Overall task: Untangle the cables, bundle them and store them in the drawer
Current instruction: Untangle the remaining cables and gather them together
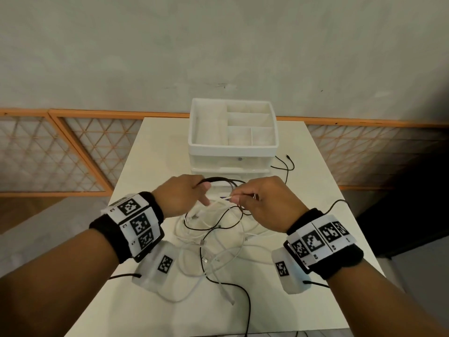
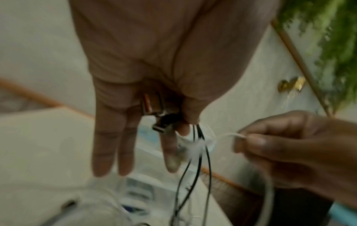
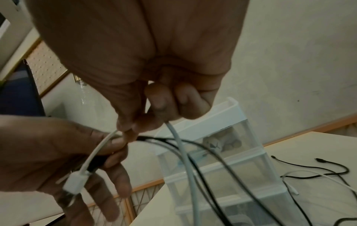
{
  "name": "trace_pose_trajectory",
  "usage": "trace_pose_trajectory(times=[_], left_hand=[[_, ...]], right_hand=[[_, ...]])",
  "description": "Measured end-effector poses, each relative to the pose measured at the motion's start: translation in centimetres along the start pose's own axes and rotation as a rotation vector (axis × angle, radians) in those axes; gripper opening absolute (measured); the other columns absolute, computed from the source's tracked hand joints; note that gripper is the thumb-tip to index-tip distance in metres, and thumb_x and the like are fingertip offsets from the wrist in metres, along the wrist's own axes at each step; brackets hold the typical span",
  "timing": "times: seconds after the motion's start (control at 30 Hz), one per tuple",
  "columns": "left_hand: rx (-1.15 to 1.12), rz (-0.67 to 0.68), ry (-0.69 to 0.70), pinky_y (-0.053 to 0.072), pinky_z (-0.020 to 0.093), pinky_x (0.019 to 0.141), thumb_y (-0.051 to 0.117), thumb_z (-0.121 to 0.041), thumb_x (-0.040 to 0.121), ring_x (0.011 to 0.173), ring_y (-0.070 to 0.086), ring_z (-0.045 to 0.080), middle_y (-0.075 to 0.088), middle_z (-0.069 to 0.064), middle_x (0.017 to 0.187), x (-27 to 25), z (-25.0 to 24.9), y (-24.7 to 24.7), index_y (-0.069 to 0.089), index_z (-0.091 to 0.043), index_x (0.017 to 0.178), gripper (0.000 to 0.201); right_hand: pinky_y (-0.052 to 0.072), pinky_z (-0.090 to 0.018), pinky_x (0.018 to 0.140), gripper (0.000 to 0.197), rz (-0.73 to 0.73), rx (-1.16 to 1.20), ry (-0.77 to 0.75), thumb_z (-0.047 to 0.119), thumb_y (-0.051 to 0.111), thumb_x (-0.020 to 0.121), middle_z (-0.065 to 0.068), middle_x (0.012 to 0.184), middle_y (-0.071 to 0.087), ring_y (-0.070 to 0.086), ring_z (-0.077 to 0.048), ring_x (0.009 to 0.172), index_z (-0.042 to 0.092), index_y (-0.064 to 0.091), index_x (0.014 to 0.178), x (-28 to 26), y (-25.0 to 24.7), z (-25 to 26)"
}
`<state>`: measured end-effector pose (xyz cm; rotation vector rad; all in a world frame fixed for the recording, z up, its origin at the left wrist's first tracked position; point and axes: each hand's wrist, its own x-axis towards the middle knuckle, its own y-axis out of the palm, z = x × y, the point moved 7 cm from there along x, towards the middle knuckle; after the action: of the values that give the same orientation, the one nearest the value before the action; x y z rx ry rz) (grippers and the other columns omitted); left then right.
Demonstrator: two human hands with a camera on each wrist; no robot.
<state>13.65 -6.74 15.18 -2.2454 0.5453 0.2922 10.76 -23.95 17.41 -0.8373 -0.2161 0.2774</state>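
A tangle of black and white cables [image 1: 213, 246] lies on the white table [image 1: 291, 300] under both hands. My left hand [image 1: 205, 188] pinches a black cable [image 1: 218, 179] near its plug [image 2: 164, 122] between thumb and forefinger [image 2: 173, 122], with the other three fingers held straight. My right hand [image 1: 237, 198] pinches a white cable [image 3: 181, 146] just beside the left hand [image 3: 114, 149]. The cable's white plug [image 3: 75, 182] hangs in front of the left palm. Both cables trail down into the tangle. The white drawer unit [image 1: 233, 142] stands behind the hands; its drawers look closed.
An open divided tray [image 1: 243, 117] forms the top of the drawer unit. More black cable [image 1: 286, 164] lies loose on the table to the right of the unit. The table's edges drop off at left and right, with an orange lattice panel [image 1: 60, 154] beyond.
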Motion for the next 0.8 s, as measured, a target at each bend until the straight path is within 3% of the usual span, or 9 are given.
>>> trace_pose_trajectory(times=[0.07, 0.13, 0.2, 0.27, 0.37, 0.47, 0.57, 0.67, 0.8], left_hand=[[-0.195, 0.096, 0.033, 0.054, 0.041, 0.069, 0.038, -0.038, 0.104, 0.068, 0.059, 0.024, 0.070, 0.006, 0.074, -0.4, -1.4, 1.7, 0.054, -0.014, 0.087, 0.033], [-0.365, 0.131, 0.029, 0.059, 0.041, 0.061, 0.039, -0.041, 0.103, 0.056, 0.059, 0.021, 0.052, 0.005, 0.062, -0.7, -1.9, 2.7, 0.053, -0.013, 0.087, 0.035], [-0.366, 0.109, 0.059, 0.049, 0.030, 0.045, 0.040, -0.042, 0.103, 0.046, 0.048, 0.016, 0.043, 0.002, 0.063, -0.7, -2.1, 2.6, 0.052, -0.012, 0.085, 0.037], [-0.317, 0.071, 0.095, 0.033, 0.022, 0.041, 0.042, -0.041, 0.103, 0.042, 0.038, 0.012, 0.041, 0.001, 0.063, -0.7, -2.2, 2.0, 0.049, -0.013, 0.078, 0.038], [-0.328, 0.040, 0.193, 0.027, 0.020, 0.041, 0.046, -0.037, 0.102, 0.043, 0.034, 0.010, 0.042, -0.001, 0.059, -1.1, -3.0, 0.9, 0.047, -0.013, 0.075, 0.037], [-0.445, 0.024, 0.300, 0.025, 0.018, 0.040, 0.052, -0.035, 0.099, 0.046, 0.029, 0.010, 0.035, -0.004, 0.055, -2.1, -4.7, -0.2, 0.047, -0.016, 0.067, 0.038], [-0.509, -0.086, 0.340, 0.023, 0.016, 0.038, 0.052, -0.048, 0.092, 0.045, 0.022, 0.010, 0.028, -0.005, 0.054, -2.7, -5.6, -2.0, 0.040, -0.022, 0.057, 0.045], [-0.419, -0.100, 0.283, 0.025, 0.016, 0.040, 0.044, -0.051, 0.098, 0.044, 0.023, 0.009, 0.028, -0.008, 0.053, -2.1, -4.1, -2.3, 0.033, -0.018, 0.060, 0.051], [0.095, -0.007, 0.181, 0.034, 0.027, 0.060, 0.039, -0.053, 0.099, 0.058, 0.038, 0.015, 0.043, -0.001, 0.064, -0.7, -0.2, 0.0, 0.041, -0.010, 0.070, 0.052]], right_hand=[[0.043, -0.023, 0.065, 0.014, -0.077, -0.010, 0.010, 0.027, 0.066, 0.093, 0.012, 0.066, 0.065, 0.056, -0.005, 0.063, 0.018, 0.076, 0.086, 0.6, -0.3, 0.4], [0.042, -0.019, 0.060, 0.013, -0.177, -0.001, 0.060, 0.028, 0.071, 0.089, 0.007, 0.064, 0.064, 0.056, -0.007, 0.061, 0.018, 0.071, 0.082, 1.1, -1.0, 0.2], [0.040, -0.013, 0.054, 0.014, -0.248, 0.026, 0.088, 0.028, 0.076, 0.085, 0.003, 0.066, 0.064, 0.054, -0.006, 0.056, 0.019, 0.065, 0.084, 1.3, -1.7, -0.2], [0.041, -0.012, 0.050, 0.020, -0.235, 0.091, 0.116, 0.025, 0.078, 0.083, 0.004, 0.068, 0.063, 0.052, -0.004, 0.051, 0.022, 0.060, 0.093, 1.1, -2.0, -0.6], [0.041, -0.014, 0.057, 0.030, -0.119, 0.039, 0.133, 0.026, 0.078, 0.082, 0.006, 0.071, 0.060, 0.053, -0.003, 0.057, 0.031, 0.063, 0.108, 1.1, -1.5, -1.3], [0.037, -0.022, 0.061, 0.008, -0.043, -0.132, 0.233, 0.036, 0.069, 0.088, 0.004, 0.072, 0.065, 0.056, -0.007, 0.067, 0.028, 0.070, 0.088, 1.3, -1.0, -4.1], [0.040, -0.027, 0.062, 0.038, 0.005, -0.280, 0.539, 0.056, 0.069, 0.083, 0.000, 0.068, 0.061, 0.057, -0.020, 0.072, 0.021, 0.064, 0.070, 0.5, -1.5, -9.7], [0.041, -0.029, 0.066, 0.043, -0.121, -0.281, 0.676, 0.052, 0.069, 0.085, -0.003, 0.067, 0.058, 0.057, -0.030, 0.076, 0.019, 0.055, 0.061, -0.1, -4.0, -12.9], [0.049, -0.031, 0.069, 0.015, -0.431, -0.192, 0.562, 0.026, 0.074, 0.084, -0.005, 0.075, 0.067, 0.066, -0.027, 0.080, 0.019, 0.063, 0.075, 0.8, -8.4, -13.0]])
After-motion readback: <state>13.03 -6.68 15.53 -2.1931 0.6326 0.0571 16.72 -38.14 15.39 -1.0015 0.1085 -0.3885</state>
